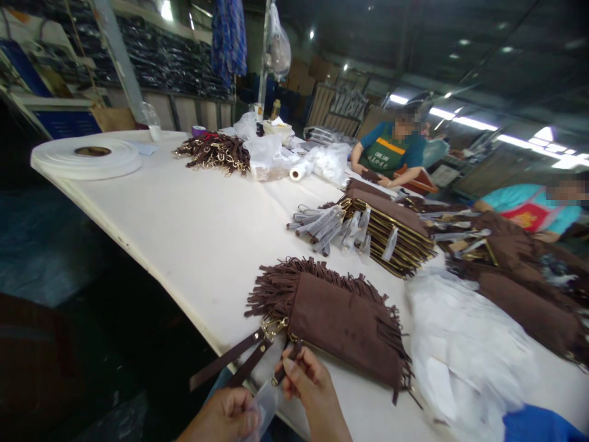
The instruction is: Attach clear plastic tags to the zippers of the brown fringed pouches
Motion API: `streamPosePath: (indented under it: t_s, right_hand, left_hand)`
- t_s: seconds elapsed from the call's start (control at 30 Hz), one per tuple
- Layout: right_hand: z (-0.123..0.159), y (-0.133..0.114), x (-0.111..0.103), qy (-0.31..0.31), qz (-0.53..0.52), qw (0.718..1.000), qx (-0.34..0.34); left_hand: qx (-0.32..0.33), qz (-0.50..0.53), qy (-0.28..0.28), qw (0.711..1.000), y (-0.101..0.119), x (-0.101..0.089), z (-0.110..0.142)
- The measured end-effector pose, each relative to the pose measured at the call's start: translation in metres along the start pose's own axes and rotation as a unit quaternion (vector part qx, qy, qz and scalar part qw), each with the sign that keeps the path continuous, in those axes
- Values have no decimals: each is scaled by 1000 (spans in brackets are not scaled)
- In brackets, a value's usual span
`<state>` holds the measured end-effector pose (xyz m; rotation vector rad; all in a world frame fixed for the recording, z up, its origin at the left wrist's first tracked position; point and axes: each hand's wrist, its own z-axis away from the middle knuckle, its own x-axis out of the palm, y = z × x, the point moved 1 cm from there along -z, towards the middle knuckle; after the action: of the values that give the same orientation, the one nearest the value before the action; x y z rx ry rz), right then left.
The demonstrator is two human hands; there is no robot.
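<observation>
A brown fringed pouch [340, 319] lies flat on the white table in front of me, its fringe fanned along the far side. From its left corner, at gold clasps, hangs a brown wrist strap [230, 356] that droops over the table's edge. My right hand [306, 380] pinches a short brown zipper pull [288, 362] close to the pouch's near corner. Just left of it, my left hand [232, 414] grips a small clear plastic sleeve [267, 402], whose end sits close to the pull's tip.
Beyond the pouch stands a stack of brown pouches [391, 227] with plastic-wrapped pulls. White plastic bags [464, 356] lie at right. A white tape roll [87, 156] and a heap of straps with gold clasps [214, 152] are farther back. Two people [391, 147] work across the table.
</observation>
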<state>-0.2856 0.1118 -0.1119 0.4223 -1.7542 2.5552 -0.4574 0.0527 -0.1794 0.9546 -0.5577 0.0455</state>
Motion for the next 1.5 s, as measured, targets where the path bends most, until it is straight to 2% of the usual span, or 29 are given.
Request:
streamPosePath:
  t_s: [0.1,0.2,0.4,0.67,0.87,1.13,1.3,1.5]
  right_hand:
    - [-3,4,-2,-4,7,1000,-6]
    - [-4,5,-3,-5,21,1000,-20]
    - [-2,2,-3,-6,19,1000,-7]
    - [-2,0,-3,0,14,1000,-5]
    - [-2,-1,-7,-4,-11,1000,7]
    - [1,-2,-2,28,-3,1000,-8]
    - [0,-2,-1,32,0,999,-10]
    - [-1,-1,-1,35,-2,999,-1]
  left_hand:
    - [12,-22,-3,1000,-8,-7,-6]
    - [25,2,-9,1000,-11,-6,-7]
    - [25,13,-10,1000,-7,2,-6]
    - [27,-1,-15,1000,-8,1,-10]
    - [35,-1,-14,999,-2,9,-12]
    - [12,3,6,1000,-1,4,0]
    - [1,7,7,1000,-6,1,-2]
    - [-5,11,-4,1000,-1,6,-5]
